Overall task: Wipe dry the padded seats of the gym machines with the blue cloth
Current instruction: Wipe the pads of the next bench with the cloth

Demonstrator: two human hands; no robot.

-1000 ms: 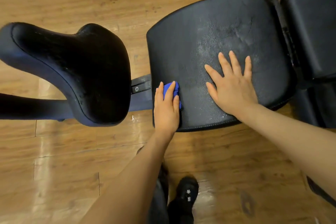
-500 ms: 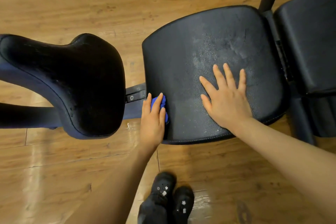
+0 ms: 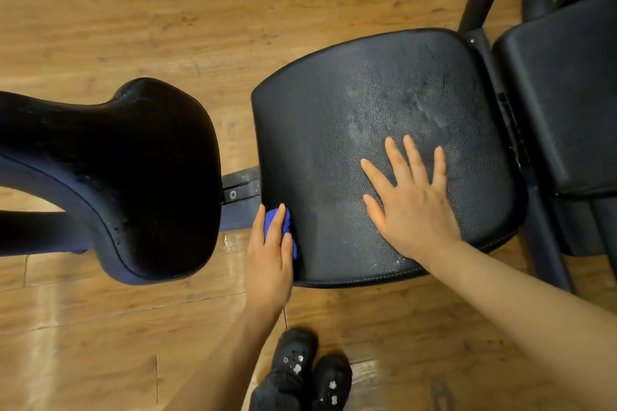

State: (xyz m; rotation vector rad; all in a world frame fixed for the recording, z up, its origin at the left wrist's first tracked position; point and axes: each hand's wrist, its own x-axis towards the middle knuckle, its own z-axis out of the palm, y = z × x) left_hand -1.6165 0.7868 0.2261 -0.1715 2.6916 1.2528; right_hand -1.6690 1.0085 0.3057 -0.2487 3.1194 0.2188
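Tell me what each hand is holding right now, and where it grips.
Left hand holds the bunched cloth under its fingers at the seat's left edge. Right hand lies flat on the seat, holding nothing.

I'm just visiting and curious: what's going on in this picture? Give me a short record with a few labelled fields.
Setting: gym machines on a wooden floor
Left hand: presses a blue cloth against the left edge of the square seat
Right hand: lies flat, fingers spread, on the same seat
Seat surface: speckled with small droplets and smears
Neighbouring pad: saddle-shaped seat to the left, untouched
Also seen: black shoes at the bottom
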